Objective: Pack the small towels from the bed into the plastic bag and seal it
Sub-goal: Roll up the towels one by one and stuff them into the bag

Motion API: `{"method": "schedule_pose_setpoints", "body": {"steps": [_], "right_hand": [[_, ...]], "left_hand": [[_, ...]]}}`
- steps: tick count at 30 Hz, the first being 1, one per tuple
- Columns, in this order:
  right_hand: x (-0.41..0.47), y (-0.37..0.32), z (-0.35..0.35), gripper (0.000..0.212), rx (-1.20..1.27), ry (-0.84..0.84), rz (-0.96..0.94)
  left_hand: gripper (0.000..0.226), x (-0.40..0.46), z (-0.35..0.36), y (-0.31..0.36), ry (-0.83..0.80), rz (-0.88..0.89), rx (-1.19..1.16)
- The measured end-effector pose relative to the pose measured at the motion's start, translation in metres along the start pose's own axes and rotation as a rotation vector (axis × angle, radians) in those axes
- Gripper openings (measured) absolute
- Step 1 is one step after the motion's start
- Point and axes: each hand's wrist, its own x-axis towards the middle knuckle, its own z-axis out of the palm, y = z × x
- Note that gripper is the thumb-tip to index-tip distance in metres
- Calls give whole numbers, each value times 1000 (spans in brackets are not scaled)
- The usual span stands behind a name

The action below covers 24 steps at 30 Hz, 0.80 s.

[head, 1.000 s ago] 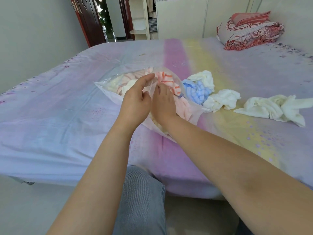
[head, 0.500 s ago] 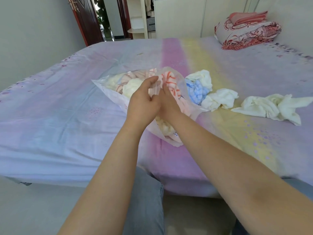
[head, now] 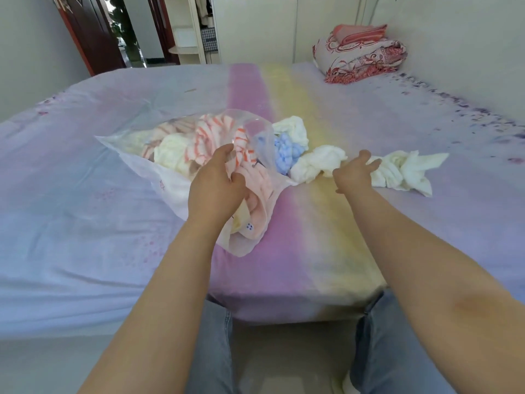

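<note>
A clear plastic bag (head: pixel 167 185) lies open on the bed (head: pixel 85 223), stuffed with striped orange (head: pixel 208 136), cream and pink small towels. My left hand (head: pixel 214 186) grips the bag's rim at its mouth. To the right of the bag lie a blue towel (head: pixel 287 152), a white towel (head: pixel 292 129) behind it, another white towel (head: pixel 315 166), and a long white towel (head: pixel 406 172). My right hand (head: pixel 355 174) reaches between those last two, fingers spread, its fingertips at the long towel's near end.
A folded quilt stack (head: pixel 360 58) sits at the bed's far right corner by the wall. A dark red door (head: pixel 88 32) and a shelf stand beyond the bed. My knees (head: pixel 213 351) are against the bed's near edge.
My right hand has left the bag's mouth and moved right to the loose white towels. The left hand stays on the bag's rim.
</note>
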Motion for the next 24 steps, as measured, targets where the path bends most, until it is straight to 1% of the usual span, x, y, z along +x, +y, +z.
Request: {"method": "schedule_pose_setpoints", "body": {"steps": [2, 4, 6, 9, 10, 13, 14, 16, 17, 19, 21, 22, 23, 24], "right_hand": [[25, 15, -6, 94, -176, -62, 108], [37, 27, -12, 100, -342, -111, 163], [40, 36, -16, 97, -430, -156, 145], [40, 43, -15, 90, -450, -122, 47], [39, 47, -13, 83, -430, -96, 41], [31, 45, -18, 36, -406, -81, 23], [28, 42, -20, 28, -441, -92, 2], [20, 33, -19, 20, -495, -126, -28], [14, 29, -16, 18, -525, -133, -75], [2, 26, -1, 23, -616, -48, -263], [-6, 27, 3, 24, -685, 121, -401], [-7, 25, -4, 24, -666, 196, -385], [0, 23, -13, 28, -631, 223, -327], [10, 23, -22, 38, -598, 206, -232]], "left_hand": [[56, 1, 3, -1, 7, -15, 14], [55, 2, 4, -2, 16, -29, 10], [53, 3, 5, -3, 25, -27, 4], [53, 2, 6, -4, 28, -34, -1], [53, 1, 7, -5, 25, -40, 1], [52, -3, 9, -7, 19, -60, -5], [52, -4, 10, -7, 17, -66, -8], [53, -5, 11, -7, 17, -74, -10], [53, -5, 11, -7, 19, -78, -12], [53, -6, 13, -7, 24, -85, -15], [53, -7, 13, -7, 25, -89, -11], [53, -7, 14, -6, 24, -90, -7], [53, -7, 13, -6, 25, -87, -6], [54, -6, 13, -6, 28, -84, -10]]}}
